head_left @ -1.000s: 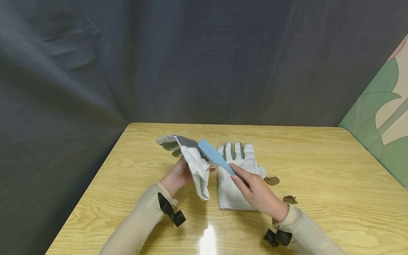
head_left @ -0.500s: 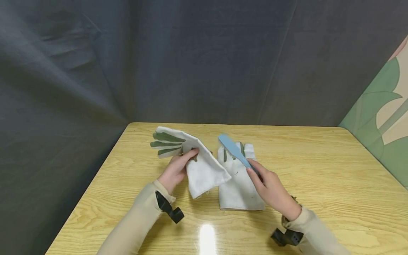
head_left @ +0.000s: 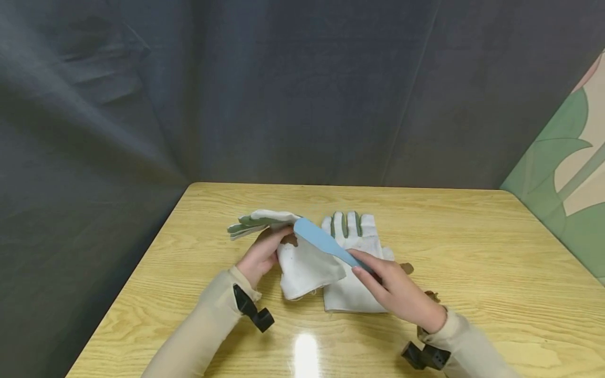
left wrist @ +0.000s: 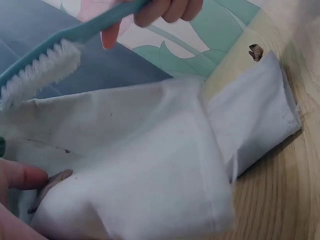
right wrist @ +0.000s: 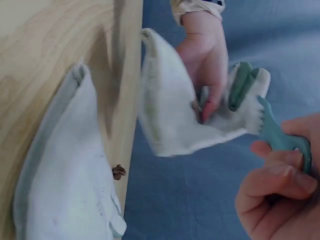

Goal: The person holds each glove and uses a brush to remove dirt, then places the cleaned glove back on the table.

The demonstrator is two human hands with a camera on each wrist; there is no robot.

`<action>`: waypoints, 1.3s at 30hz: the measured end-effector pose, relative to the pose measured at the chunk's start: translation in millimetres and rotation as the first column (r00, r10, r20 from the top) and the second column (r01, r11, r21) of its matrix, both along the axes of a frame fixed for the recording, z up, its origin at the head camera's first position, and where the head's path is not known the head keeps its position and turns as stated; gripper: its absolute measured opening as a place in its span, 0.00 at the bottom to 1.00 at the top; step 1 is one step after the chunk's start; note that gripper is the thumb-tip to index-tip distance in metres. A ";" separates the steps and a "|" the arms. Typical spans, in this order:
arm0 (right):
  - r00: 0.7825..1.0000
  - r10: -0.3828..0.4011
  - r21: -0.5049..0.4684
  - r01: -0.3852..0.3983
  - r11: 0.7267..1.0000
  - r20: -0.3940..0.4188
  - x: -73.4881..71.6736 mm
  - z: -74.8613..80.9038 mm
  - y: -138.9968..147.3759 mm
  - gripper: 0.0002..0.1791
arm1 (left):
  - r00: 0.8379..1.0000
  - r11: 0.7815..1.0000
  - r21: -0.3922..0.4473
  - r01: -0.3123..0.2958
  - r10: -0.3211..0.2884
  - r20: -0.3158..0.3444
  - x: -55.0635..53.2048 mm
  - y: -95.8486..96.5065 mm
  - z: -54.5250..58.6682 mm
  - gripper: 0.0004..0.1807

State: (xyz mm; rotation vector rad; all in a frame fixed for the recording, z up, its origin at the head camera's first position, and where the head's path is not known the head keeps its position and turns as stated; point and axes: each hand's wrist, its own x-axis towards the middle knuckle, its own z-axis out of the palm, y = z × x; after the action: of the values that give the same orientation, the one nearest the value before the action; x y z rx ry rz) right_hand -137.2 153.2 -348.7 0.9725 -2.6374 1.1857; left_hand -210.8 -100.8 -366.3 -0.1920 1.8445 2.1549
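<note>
My left hand (head_left: 261, 254) grips a white work glove (head_left: 309, 268) with green between its fingers, raised above the table. A brown patch (left wrist: 54, 186) shows on the cloth beside the thumb in the left wrist view. In my right hand (head_left: 397, 289) is a blue brush (head_left: 317, 237), held by its handle. Its white bristles (left wrist: 42, 70) face down at the upper edge of the glove; whether they touch the cloth I cannot tell. The matching glove (head_left: 352, 296) lies flat on the table, fingers pointing away, partly behind the held glove and brush.
Brown crumpled bits (head_left: 407, 268) lie on the wooden table (head_left: 472, 236) right of the flat glove, one close to my right wrist. A dark curtain (head_left: 307, 94) hangs behind the table. A patterned panel (head_left: 576, 173) stands at the right.
The held glove has turned from its grey side to its white side, then tipped lower. The brush moved right off the glove, then back left over it.
</note>
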 end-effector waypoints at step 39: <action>0.992 -0.098 0.002 0.099 0.995 -0.080 -11.1 -0.4 -24.2 0.19 | 0.981 0.995 -0.019 0.094 -0.096 -0.170 7.4 -10.8 14.6 0.21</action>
State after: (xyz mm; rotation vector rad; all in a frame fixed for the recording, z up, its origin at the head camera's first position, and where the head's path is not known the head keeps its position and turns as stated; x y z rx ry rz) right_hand -148.3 129.0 -349.1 0.8610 -2.5957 1.0947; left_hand -203.4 -111.6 -351.7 0.0796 1.9149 2.1552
